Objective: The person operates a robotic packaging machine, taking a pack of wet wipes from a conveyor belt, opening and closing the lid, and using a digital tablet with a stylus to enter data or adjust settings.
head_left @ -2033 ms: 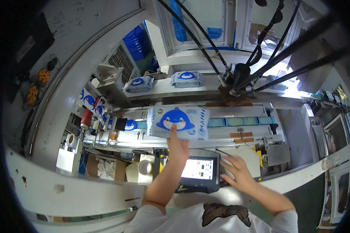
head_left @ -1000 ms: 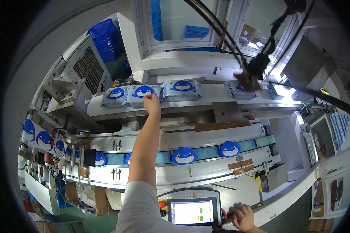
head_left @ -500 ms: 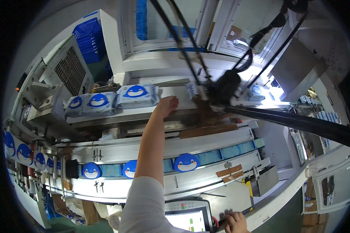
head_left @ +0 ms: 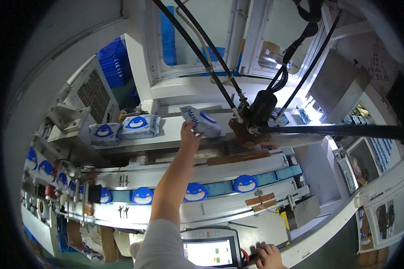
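My left hand [head_left: 191,134] reaches over the upper conveyor [head_left: 169,127], its fingers closed on the near edge of a light-blue wipes pack [head_left: 203,123]. That pack is tilted, with a blue whale print on top. To its left, two similar packs, the nearer-to-hand pack [head_left: 140,127] and the farther pack [head_left: 105,134], lie flat on the belt. My right hand [head_left: 269,257] rests at the lower right on a white edge, fingers bent but apart, beside a screen panel [head_left: 208,251]; it holds nothing visible.
A black-armed picking machine [head_left: 262,107] with a brown plate [head_left: 244,133] hangs right of the held pack. Blue whale-shaped pieces [head_left: 196,192] ride a lower belt [head_left: 267,178]. A metal machine housing [head_left: 74,123] stands at the left, blue crates [head_left: 114,62] behind it.
My left hand, empty before, now grips a wipes pack. The packs on the upper belt have shifted left, and two show instead of three. The whale pieces moved right; my right hand stays put.
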The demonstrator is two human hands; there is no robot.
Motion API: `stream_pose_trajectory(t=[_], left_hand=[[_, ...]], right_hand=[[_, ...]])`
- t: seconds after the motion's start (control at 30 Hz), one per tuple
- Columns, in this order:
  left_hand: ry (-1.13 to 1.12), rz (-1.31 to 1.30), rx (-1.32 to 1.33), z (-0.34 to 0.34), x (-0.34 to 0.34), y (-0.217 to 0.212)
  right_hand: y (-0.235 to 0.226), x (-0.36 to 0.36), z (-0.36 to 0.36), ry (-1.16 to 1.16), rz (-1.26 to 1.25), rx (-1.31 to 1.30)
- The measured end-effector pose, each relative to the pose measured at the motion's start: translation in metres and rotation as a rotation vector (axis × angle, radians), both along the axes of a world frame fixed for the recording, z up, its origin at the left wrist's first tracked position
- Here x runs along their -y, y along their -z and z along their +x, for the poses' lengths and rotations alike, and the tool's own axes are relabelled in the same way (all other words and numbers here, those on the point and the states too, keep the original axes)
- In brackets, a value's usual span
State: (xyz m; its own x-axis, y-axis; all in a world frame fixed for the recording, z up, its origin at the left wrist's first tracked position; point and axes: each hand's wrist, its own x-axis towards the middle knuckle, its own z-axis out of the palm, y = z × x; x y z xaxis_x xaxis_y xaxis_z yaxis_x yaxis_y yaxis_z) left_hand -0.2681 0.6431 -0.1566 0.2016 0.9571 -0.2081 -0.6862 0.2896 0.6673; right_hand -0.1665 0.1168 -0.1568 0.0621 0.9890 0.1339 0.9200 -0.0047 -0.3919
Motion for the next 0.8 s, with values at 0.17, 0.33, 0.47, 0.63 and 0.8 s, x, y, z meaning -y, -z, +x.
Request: stream_pose_trajectory(t=[0.17, 0.33, 0.47, 0.63, 0.8], left_hand=[[-0.110, 0.249, 0.224, -0.125, 0.123, -0.057], [-0.121, 0.359, 0.343, -0.195, 0.294, -0.092], [-0.039, 0.280, 0.278, -0.197, 0.399, -0.108], [0.021, 0.262, 0.331, -0.173, 0.484, -0.132], [0.085, 0.253, 0.390, -0.149, 0.513, -0.132]], right_hand=[[0.026, 0.006, 0.009, -0.051, -0.049, 0.021], [0.017, 0.008, 0.005, -0.122, 0.107, -0.083], [-0.012, 0.003, 0.010, -0.185, 0.229, -0.434], [-0.150, -0.006, 0.007, -0.372, 0.780, -0.391], [-0.230, 0.024, -0.001, -0.689, 0.836, -0.079]])
